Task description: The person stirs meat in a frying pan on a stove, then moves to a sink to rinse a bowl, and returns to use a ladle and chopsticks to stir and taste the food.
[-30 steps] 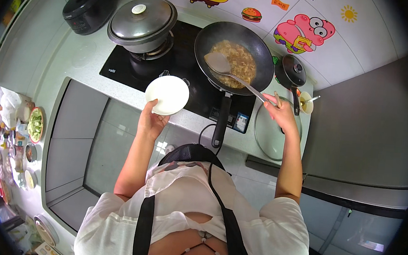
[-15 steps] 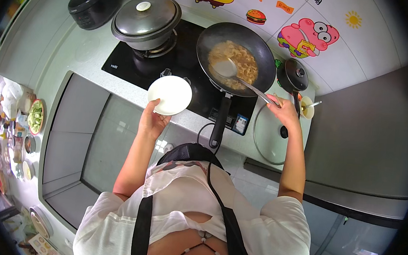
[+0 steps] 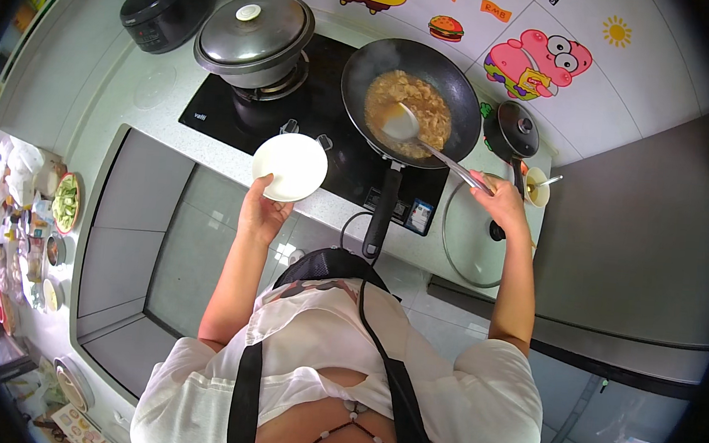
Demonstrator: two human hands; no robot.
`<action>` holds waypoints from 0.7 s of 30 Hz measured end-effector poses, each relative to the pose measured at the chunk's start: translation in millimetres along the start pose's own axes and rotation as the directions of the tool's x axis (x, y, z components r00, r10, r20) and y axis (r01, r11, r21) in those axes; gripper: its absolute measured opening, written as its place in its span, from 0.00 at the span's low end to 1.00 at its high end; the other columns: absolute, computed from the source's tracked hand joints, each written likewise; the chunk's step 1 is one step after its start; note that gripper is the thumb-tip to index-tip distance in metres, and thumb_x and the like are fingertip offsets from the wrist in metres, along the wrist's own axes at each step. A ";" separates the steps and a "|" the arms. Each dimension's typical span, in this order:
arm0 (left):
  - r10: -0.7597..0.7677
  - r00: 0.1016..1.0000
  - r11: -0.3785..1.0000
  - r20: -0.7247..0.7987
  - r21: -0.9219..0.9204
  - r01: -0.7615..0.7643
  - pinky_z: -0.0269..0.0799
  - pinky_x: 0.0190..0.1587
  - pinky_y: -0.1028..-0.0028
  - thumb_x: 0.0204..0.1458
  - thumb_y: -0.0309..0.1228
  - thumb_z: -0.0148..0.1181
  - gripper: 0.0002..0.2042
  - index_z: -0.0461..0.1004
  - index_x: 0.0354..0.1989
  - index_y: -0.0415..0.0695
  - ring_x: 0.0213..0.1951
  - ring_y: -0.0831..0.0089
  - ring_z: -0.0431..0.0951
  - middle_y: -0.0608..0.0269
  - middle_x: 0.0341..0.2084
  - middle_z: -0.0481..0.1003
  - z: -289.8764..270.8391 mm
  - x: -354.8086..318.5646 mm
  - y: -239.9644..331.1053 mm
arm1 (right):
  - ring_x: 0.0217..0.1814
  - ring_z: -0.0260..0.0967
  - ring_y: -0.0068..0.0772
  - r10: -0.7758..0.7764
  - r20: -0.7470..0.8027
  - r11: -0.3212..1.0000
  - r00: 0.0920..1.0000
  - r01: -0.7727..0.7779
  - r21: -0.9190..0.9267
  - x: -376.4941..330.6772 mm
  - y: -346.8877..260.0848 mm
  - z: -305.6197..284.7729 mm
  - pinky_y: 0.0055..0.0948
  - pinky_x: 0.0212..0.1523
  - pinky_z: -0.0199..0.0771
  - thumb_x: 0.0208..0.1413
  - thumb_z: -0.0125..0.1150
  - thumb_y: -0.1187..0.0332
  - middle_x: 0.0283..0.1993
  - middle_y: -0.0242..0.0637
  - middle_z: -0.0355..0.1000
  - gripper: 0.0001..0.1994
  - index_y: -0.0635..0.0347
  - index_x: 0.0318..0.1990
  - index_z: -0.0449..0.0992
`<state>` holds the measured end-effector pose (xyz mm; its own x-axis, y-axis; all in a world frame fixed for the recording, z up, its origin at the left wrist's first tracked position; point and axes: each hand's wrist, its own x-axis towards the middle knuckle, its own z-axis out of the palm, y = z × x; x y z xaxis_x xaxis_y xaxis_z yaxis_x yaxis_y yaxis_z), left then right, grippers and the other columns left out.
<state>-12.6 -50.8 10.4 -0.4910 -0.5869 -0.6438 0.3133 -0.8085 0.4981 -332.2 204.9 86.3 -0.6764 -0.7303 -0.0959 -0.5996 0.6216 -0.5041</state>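
My left hand (image 3: 262, 209) holds an empty white plate (image 3: 290, 166) by its near rim, above the front edge of the black cooktop (image 3: 328, 128). My right hand (image 3: 502, 201) grips the handle of a metal spatula (image 3: 404, 125), whose blade rests in the brownish food (image 3: 408, 103) inside a black wok (image 3: 411, 101). The wok's long handle points toward me. The plate hangs to the left of the wok.
A lidded grey pot (image 3: 254, 37) stands on the left burner, a black rice cooker (image 3: 166, 5) behind it. A glass lid (image 3: 476, 239) lies on the counter under my right arm, beside a small black pot (image 3: 516, 132) and a cup (image 3: 537, 186). Dishes crowd a table far left (image 3: 37, 230).
Both hands and the stove appear slightly lower and nearer as the view shifts. The plate stays level in my left hand; the spatula stays in the wok.
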 end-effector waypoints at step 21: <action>0.026 0.999 0.999 -0.034 0.031 -0.024 0.66 0.42 0.68 0.43 0.35 0.55 0.25 0.58 0.51 0.46 0.40 0.67 0.68 0.61 0.41 0.67 10.4 -3.4 0.0 | 0.32 0.70 0.39 0.138 0.043 0.990 0.989 -0.138 -0.021 -12.0 -8.9 3.8 0.32 0.34 0.67 0.42 0.57 0.54 0.30 0.40 0.72 0.18 0.39 0.44 0.73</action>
<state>-19.3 -48.4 18.6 -0.4546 -0.6085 -0.6505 0.2998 -0.7922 0.5315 -317.1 207.1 88.7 -0.7336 -0.6489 -0.2019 -0.5097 0.7219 -0.4681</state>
